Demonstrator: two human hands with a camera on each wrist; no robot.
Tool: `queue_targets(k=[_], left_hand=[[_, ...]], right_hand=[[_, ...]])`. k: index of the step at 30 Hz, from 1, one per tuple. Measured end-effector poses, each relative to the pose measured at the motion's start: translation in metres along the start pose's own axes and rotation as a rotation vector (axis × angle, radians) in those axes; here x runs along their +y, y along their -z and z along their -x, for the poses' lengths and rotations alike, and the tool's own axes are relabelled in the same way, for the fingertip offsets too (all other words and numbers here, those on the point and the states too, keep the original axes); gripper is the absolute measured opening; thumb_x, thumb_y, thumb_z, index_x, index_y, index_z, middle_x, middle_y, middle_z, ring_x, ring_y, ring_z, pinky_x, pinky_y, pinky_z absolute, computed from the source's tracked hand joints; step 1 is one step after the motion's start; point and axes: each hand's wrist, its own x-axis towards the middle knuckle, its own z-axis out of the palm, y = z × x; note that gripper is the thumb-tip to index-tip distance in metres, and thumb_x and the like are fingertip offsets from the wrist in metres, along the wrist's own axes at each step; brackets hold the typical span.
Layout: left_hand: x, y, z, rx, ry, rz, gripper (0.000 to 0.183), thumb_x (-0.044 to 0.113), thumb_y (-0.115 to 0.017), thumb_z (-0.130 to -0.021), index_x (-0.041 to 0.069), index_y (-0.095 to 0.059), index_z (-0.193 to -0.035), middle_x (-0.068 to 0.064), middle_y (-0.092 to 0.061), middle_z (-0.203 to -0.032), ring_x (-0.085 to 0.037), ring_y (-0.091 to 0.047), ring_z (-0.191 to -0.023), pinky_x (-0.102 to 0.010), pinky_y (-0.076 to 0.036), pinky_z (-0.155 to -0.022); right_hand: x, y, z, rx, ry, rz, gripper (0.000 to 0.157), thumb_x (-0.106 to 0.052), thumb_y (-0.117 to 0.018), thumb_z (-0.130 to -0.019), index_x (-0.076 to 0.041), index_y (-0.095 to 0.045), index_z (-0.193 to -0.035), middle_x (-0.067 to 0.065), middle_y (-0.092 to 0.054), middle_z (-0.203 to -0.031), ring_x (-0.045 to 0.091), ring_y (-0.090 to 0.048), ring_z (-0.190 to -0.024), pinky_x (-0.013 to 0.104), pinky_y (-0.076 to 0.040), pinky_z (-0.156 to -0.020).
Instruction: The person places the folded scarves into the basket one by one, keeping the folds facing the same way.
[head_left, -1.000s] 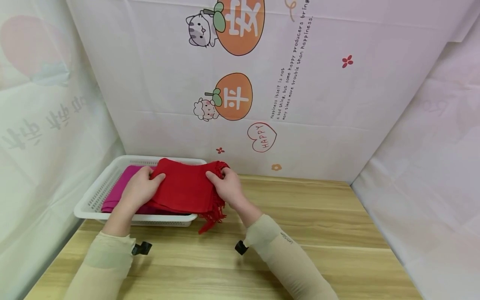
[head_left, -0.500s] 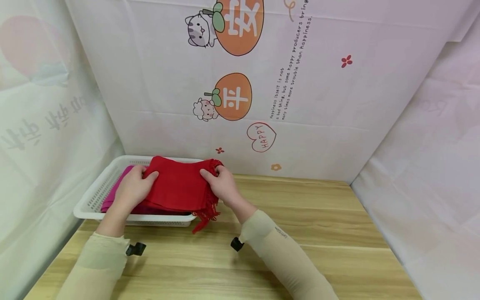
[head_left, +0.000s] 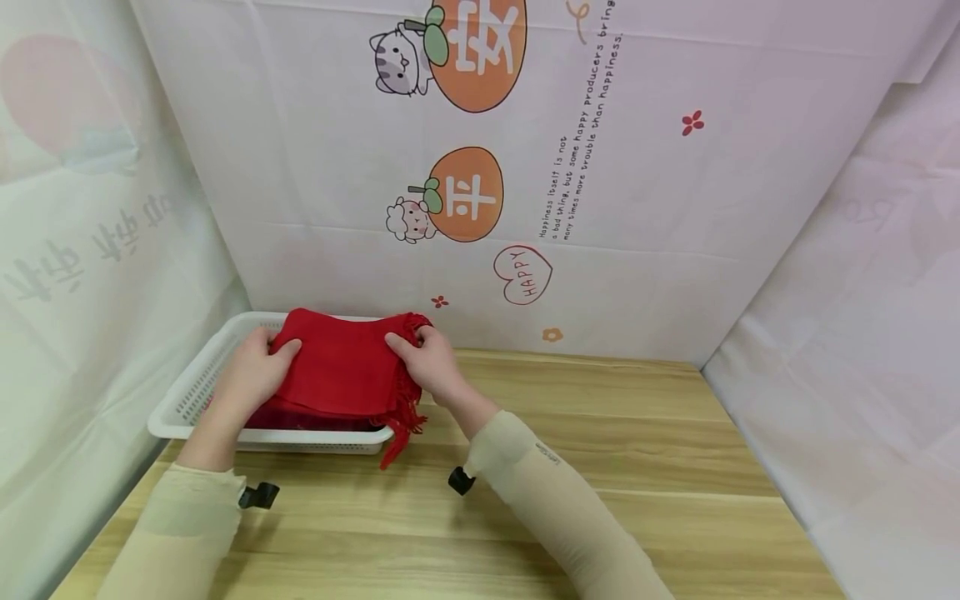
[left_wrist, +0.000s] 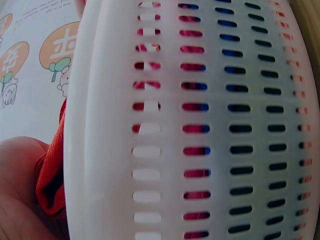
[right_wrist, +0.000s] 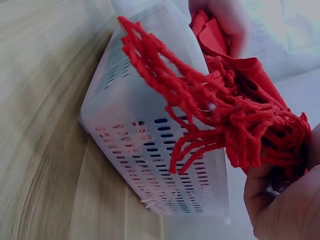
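A folded red scarf [head_left: 341, 367] with a twisted fringe [right_wrist: 245, 125] spans both hands above the white basket [head_left: 176, 400]. My left hand [head_left: 251, 375] pinches its left end, thumb on top. At the fringed end my right hand [head_left: 431, 362] grips the scarf, thumb on top and fingers beneath. Some fringe strands hang over the basket's right rim. Beneath the scarf, dark magenta cloth [head_left: 300, 419] shows inside the basket. Through the slots in the left wrist view, pink, blue and dark cloth shows. Most of the basket's contents are hidden under the scarf.
The basket stands at the back left of the wooden table [head_left: 600, 450], close to the printed white back sheet [head_left: 637, 292]. White side sheets [head_left: 862, 333] hang at the left and right. A black wrist-camera mount [head_left: 258, 496] sticks out from the left sleeve.
Both hands have moved left together with the red scarf, shifting it further over the basket. It now covers most of the magenta cloth that showed at the left.
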Motion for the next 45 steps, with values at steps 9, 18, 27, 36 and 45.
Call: queue_targets(k=[9,18,27,36,45], left_hand=[[-0.009,0.006,0.001,0.055,0.019,0.000,0.055,0.040,-0.050,-0.117,-0.011,-0.052,-0.138,-0.032,-0.060,-0.127,-0.045,-0.060,-0.107,-0.053,-0.050,-0.085],[-0.017,0.012,0.003,0.091,0.051,0.010,0.050,0.041,-0.049,-0.117,-0.006,-0.054,-0.131,-0.029,-0.061,-0.121,-0.042,-0.060,-0.101,-0.046,-0.047,-0.079],[-0.023,0.017,0.002,0.120,0.063,-0.012,0.050,0.041,-0.047,-0.116,-0.007,-0.053,-0.131,-0.031,-0.061,-0.123,-0.046,-0.060,-0.103,-0.050,-0.048,-0.081],[-0.035,0.018,-0.002,0.125,0.097,-0.026,0.055,0.042,-0.046,-0.116,-0.009,-0.053,-0.135,-0.034,-0.059,-0.131,-0.050,-0.060,-0.107,-0.058,-0.050,-0.083],[-0.041,0.026,-0.006,0.125,0.105,-0.042,0.056,0.042,-0.045,-0.115,-0.009,-0.053,-0.136,-0.035,-0.060,-0.130,-0.051,-0.061,-0.107,-0.053,-0.048,-0.079]], right_hand=[[-0.005,-0.015,0.000,-0.024,0.005,0.037,0.037,-0.041,-0.072,-0.111,-0.005,-0.064,-0.113,0.008,-0.070,-0.099,0.016,-0.069,-0.080,0.029,-0.057,-0.068],[-0.009,-0.029,-0.003,-0.017,-0.015,0.049,0.037,-0.042,-0.073,-0.110,-0.005,-0.065,-0.113,0.006,-0.070,-0.098,0.016,-0.069,-0.080,0.029,-0.057,-0.069],[-0.016,-0.039,-0.002,-0.017,-0.030,0.046,0.037,-0.041,-0.072,-0.111,-0.005,-0.066,-0.116,0.006,-0.071,-0.100,0.016,-0.072,-0.085,0.033,-0.061,-0.074],[-0.017,-0.050,-0.002,-0.022,-0.041,0.062,0.038,-0.041,-0.071,-0.111,-0.005,-0.066,-0.125,0.005,-0.070,-0.106,0.016,-0.072,-0.093,0.040,-0.064,-0.087],[-0.017,-0.060,-0.006,-0.028,-0.032,0.075,0.036,-0.040,-0.070,-0.112,-0.005,-0.066,-0.121,0.004,-0.068,-0.104,0.015,-0.070,-0.090,0.037,-0.062,-0.085]])
